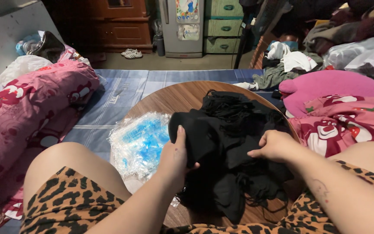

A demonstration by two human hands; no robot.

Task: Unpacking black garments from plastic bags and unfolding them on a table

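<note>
Gripping a black fabric piece [195, 134] off the pile's left edge, left hand [176, 158] closes round it; right hand [275, 145] pinches the black heap [239, 147] just beside, both over the round wooden table [174, 97]

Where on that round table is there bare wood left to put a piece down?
Bare wood shows on the round wooden table along its far-left arc, between the plastic packet stack and the black fabric pile. A thin strip shows at the near edge by the right knee. The middle and right are crowded: the left hand and right hand grip the pile.
</note>
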